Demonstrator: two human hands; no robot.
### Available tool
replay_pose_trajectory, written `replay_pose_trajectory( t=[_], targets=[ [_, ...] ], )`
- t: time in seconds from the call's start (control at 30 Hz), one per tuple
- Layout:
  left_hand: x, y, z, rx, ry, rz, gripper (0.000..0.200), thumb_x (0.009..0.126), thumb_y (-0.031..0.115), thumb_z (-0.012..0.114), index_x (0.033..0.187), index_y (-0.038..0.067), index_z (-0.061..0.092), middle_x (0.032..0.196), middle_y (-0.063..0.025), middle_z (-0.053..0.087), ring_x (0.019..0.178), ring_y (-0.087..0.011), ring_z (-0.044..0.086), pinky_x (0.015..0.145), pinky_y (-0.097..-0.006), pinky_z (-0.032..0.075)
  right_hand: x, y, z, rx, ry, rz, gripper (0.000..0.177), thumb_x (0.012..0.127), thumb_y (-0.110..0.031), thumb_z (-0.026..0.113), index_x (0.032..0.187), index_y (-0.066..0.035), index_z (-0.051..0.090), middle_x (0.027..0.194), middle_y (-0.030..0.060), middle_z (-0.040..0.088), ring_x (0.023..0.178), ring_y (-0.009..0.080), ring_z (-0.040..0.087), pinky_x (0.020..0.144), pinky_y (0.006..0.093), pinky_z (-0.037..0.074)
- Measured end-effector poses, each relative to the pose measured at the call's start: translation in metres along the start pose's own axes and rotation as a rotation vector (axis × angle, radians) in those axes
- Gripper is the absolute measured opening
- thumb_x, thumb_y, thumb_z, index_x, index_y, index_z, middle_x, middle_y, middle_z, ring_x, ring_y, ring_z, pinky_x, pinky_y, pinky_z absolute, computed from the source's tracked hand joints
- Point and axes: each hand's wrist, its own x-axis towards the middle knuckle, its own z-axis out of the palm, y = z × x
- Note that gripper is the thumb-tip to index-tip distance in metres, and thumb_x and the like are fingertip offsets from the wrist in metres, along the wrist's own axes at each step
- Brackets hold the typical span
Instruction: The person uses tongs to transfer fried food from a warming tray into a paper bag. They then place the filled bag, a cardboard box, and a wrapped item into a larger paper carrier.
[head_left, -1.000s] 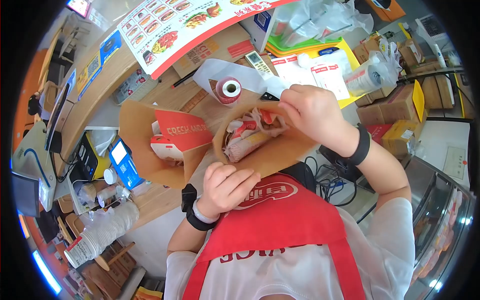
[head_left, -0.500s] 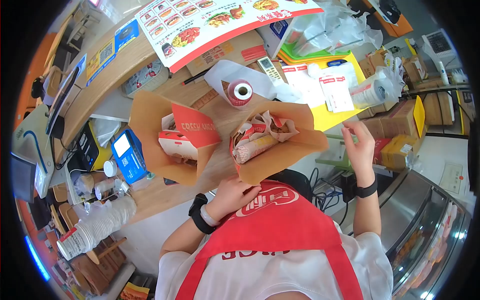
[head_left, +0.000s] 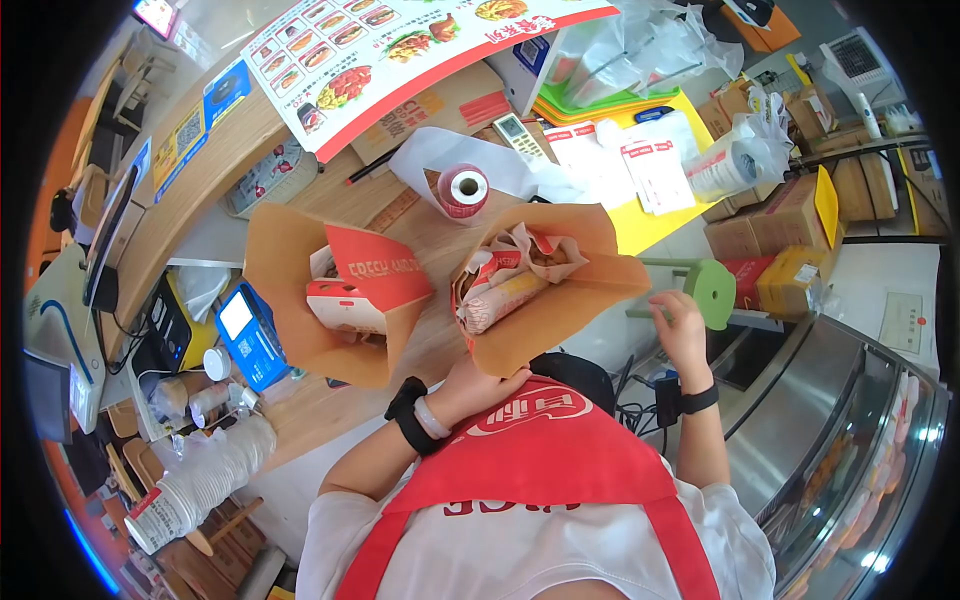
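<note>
Two open brown paper bags stand side by side on the wooden counter. Inside the right bag (head_left: 560, 307) are a paper-wrapped roll (head_left: 505, 300) and other food in printed paper. The left bag (head_left: 280, 300) contains a red and white food box (head_left: 350, 305). My left hand (head_left: 482, 388) is at the counter's near edge, just below the right bag, with fingers stretched out in front of the apron (head_left: 560, 455) and nothing visible in them. To the right of that bag, my right hand (head_left: 681, 328) hangs in the air, empty, its fingers loosely bent and apart.
A sticker roll (head_left: 463, 190) stands behind the bags, near a calculator-like remote (head_left: 518, 135). Printed paper packets (head_left: 655, 172) lie on a yellow sheet. Stacked cups (head_left: 210, 480) and a blue payment device (head_left: 252, 335) are at left. A glass food display (head_left: 840, 470) stands at right.
My right hand has moved down and slightly left, showing a green stool behind it. My left hand has shifted slightly right along the bag's lower edge. The view has shifted a little.
</note>
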Motion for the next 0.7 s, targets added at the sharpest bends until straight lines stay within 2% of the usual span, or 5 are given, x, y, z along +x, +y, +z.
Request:
replay_pose_trajectory(
  t=[0.23, 0.27, 0.43, 0.63, 0.7],
  targets=[
    [-0.002, -0.007, 0.001, -0.032, -0.046, -0.016, 0.016, 0.08, 0.021, 0.057, 0.086, 0.006, 0.061, 0.079, -0.0093, 0.06, 0.073, -0.0229, 0.058, 0.065, -0.0298, 0.046, -0.011, -0.013, 0.024, 0.002, -0.193, -0.071, 0.014, 0.07, -0.008, 0.062, 0.083, -0.005, 0.06, 0.084, 0.0105, 0.059, 0.081, 0.0294, 0.054, 0.071, 0.0374, 0.044],
    [-0.003, -0.01, 0.003, -0.039, -0.065, -0.023, 0.022, 0.079, 0.025, 0.057, 0.092, 0.007, 0.059, 0.084, -0.011, 0.06, 0.076, -0.0272, 0.058, 0.065, -0.0342, 0.046, -0.016, -0.015, 0.03, 0.002, -0.195, -0.074, 0.014, 0.07, -0.008, 0.062, 0.083, -0.005, 0.06, 0.084, 0.0105, 0.059, 0.081, 0.0294, 0.054, 0.071, 0.0374, 0.044],
    [-0.004, -0.011, 0.001, -0.029, -0.092, -0.025, 0.03, 0.077, 0.028, 0.056, 0.099, 0.008, 0.057, 0.09, -0.013, 0.059, 0.079, -0.0319, 0.057, 0.067, -0.039, 0.047, -0.045, -0.032, 0.066, 0.052, -0.695, -0.098, 0.021, 0.072, -0.019, 0.062, 0.089, -0.007, 0.061, 0.086, 0.0106, 0.059, 0.083, 0.0304, 0.056, 0.074, 0.0372, 0.046],
    [0.0, 0.0, -0.007, -0.142, -0.117, -0.126, 0.031, 0.079, 0.027, 0.054, 0.103, 0.008, 0.056, 0.096, -0.014, 0.059, 0.086, -0.0318, 0.057, 0.071, -0.0378, 0.047, -0.048, -0.044, 0.081, 0.082, -0.666, -0.116, 0.025, 0.072, -0.02, 0.062, 0.093, -0.007, 0.059, 0.088, 0.0109, 0.059, 0.082, 0.0293, 0.057, 0.073, 0.0366, 0.046],
    [0.003, 0.005, -0.009, -0.185, -0.007, -0.072, 0.015, 0.076, 0.017, 0.062, 0.084, 0.004, 0.06, 0.079, -0.0069, 0.061, 0.074, -0.0186, 0.059, 0.065, -0.0289, 0.047, -0.048, -0.044, 0.082, 0.087, -0.684, -0.11, 0.025, 0.072, -0.02, 0.062, 0.092, -0.007, 0.059, 0.088, 0.0111, 0.059, 0.081, 0.0295, 0.057, 0.073, 0.0367, 0.046]
  ],
)
